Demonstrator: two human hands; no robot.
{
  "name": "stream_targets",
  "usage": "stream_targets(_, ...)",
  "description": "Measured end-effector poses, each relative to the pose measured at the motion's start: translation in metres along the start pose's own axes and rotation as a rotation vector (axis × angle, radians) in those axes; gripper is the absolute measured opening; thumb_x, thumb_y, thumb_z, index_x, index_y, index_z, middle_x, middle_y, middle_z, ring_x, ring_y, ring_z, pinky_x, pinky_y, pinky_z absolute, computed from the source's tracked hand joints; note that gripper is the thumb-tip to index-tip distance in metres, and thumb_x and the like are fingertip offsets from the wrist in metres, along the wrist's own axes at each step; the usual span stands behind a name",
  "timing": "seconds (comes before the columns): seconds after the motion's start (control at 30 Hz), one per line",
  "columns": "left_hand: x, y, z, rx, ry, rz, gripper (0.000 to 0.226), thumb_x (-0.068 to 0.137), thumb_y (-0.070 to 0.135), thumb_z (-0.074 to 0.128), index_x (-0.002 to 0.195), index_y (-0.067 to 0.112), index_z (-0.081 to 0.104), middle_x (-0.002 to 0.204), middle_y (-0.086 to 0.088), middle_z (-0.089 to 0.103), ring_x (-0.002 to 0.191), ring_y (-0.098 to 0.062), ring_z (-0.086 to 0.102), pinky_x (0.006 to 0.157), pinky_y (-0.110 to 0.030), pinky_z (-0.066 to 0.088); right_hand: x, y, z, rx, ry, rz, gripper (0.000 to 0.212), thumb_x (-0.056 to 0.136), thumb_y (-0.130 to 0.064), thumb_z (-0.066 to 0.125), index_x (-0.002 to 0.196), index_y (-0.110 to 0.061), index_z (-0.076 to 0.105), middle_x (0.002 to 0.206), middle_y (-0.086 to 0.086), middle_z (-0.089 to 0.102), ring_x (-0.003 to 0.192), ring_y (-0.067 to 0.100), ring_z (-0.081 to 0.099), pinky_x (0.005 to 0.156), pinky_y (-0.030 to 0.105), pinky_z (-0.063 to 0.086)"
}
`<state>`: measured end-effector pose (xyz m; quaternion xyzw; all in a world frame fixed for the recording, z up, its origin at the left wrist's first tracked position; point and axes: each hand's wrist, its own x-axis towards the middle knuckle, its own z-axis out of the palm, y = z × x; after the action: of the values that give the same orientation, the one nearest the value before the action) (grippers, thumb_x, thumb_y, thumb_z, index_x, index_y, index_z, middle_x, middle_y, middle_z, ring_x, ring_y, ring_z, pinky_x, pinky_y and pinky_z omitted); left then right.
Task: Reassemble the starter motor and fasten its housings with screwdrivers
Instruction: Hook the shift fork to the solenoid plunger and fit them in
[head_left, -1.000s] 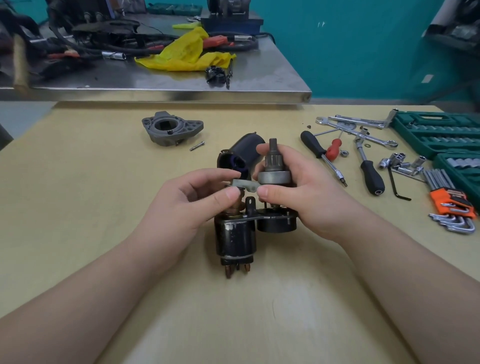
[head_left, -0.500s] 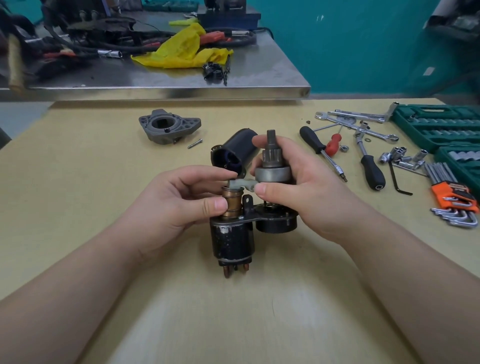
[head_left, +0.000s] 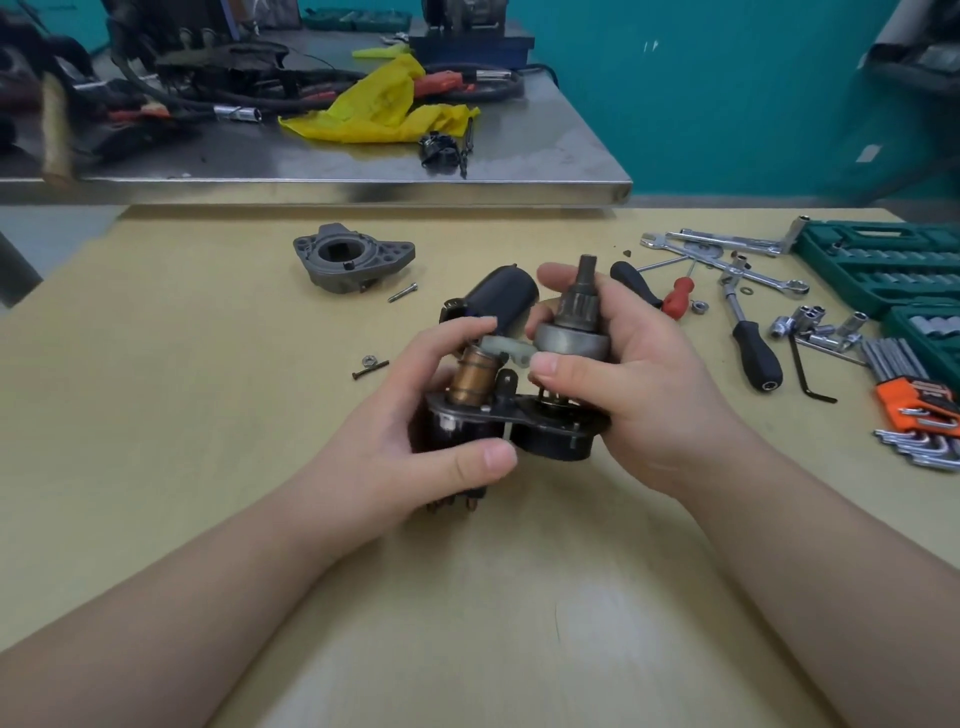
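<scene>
Gripping solenoid body (head_left: 457, 431): left hand (head_left: 415, 447) | right hand (head_left: 628, 384) clasped pinion drive (head_left: 571, 332) | judged heavy, rigid, oily; support metal casings, not plastic fork (head_left: 506, 349).

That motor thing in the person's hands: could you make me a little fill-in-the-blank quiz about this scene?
1. The right hand grips the grey metal pinion gear; the left hand holds the ____ solenoid body.
2. The grey cast nose housing lies on the ____ table.
3. The crumpled plastic bag on the steel bench is ____.

Missing: black; wooden; yellow
</scene>
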<state>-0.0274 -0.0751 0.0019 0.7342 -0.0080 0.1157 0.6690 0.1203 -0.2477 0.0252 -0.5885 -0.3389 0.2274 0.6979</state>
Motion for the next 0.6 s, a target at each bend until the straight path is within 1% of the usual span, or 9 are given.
stream_targets(0.1, -0.001, 0.004, 0.01, 0.025, 0.107, 0.057, 0.084, 0.076, 0.04, 0.089, 0.148, 0.056, 0.048, 0.122, -0.002, 0.07, 0.095, -0.02, 0.075, 0.084, -0.037, 0.06, -0.001, -0.004, -0.001, 0.039, 0.032, -0.041, 0.063, 0.081, -0.012, 0.08, 0.139, -0.027, 0.061, 0.114, 0.003, 0.067, 0.107, 0.02, 0.067, 0.09, 0.037, 0.054)
stream_targets(0.17, -0.004, 0.005, 0.017, 0.033, 0.168, 0.084, 0.079, 0.076, 0.041, 0.089, 0.143, 0.057, 0.05, 0.115, -0.002, 0.072, 0.094, -0.023, 0.075, 0.085, -0.044, 0.064, -0.004, -0.007, 0.0, 0.018, 0.01, -0.058, 0.065, 0.08, -0.017, 0.082, 0.14, -0.031, 0.061, 0.115, 0.001, 0.067, 0.108, 0.019, 0.068, 0.09, 0.035, 0.056)
stream_targets(0.2, -0.006, 0.004, 0.019, 0.037, 0.185, 0.094, 0.077, 0.076, 0.041, 0.089, 0.141, 0.057, 0.051, 0.114, -0.002, 0.072, 0.094, -0.024, 0.075, 0.085, -0.045, 0.064, -0.006, -0.007, 0.002, 0.003, -0.002, -0.061, 0.065, 0.081, -0.017, 0.082, 0.14, -0.032, 0.061, 0.115, 0.001, 0.067, 0.107, 0.018, 0.069, 0.089, 0.035, 0.056)
stream_targets(0.3, -0.007, 0.004, 0.019, 0.024, 0.192, 0.11, 0.078, 0.077, 0.038, 0.089, 0.142, 0.056, 0.05, 0.118, -0.003, 0.071, 0.091, -0.024, 0.075, 0.081, -0.041, 0.061, -0.009, -0.007, 0.006, -0.02, -0.019, -0.063, 0.062, 0.085, -0.012, 0.077, 0.141, -0.032, 0.058, 0.114, -0.001, 0.067, 0.105, 0.016, 0.068, 0.089, 0.034, 0.056)
stream_targets(0.43, -0.007, 0.001, 0.017, -0.016, 0.173, 0.093, 0.087, 0.077, 0.03, 0.088, 0.149, 0.057, 0.048, 0.118, -0.002, 0.071, 0.088, -0.022, 0.074, 0.077, -0.036, 0.06, -0.011, -0.01, 0.009, -0.108, -0.033, -0.057, 0.062, 0.087, -0.014, 0.075, 0.143, -0.031, 0.054, 0.114, -0.005, 0.066, 0.1, 0.008, 0.068, 0.084, 0.026, 0.057)
stream_targets(0.5, -0.005, -0.001, 0.017, -0.049, 0.163, 0.084, 0.084, 0.077, 0.025, 0.087, 0.147, 0.054, 0.051, 0.116, -0.002, 0.071, 0.083, -0.022, 0.073, 0.071, -0.034, 0.059, -0.011, -0.011, 0.01, -0.129, -0.037, -0.048, 0.061, 0.088, -0.014, 0.075, 0.142, -0.031, 0.054, 0.113, -0.006, 0.066, 0.098, 0.005, 0.069, 0.083, 0.024, 0.057)
stream_targets(0.6, -0.003, -0.003, 0.017, -0.126, 0.148, 0.076, 0.074, 0.078, 0.018, 0.085, 0.14, 0.046, 0.057, 0.109, -0.003, 0.07, 0.073, -0.026, 0.07, 0.063, -0.035, 0.058, -0.011, -0.01, 0.01, -0.136, -0.03, -0.043, 0.061, 0.087, -0.015, 0.077, 0.14, -0.033, 0.054, 0.114, -0.005, 0.068, 0.099, 0.007, 0.072, 0.082, 0.024, 0.058)
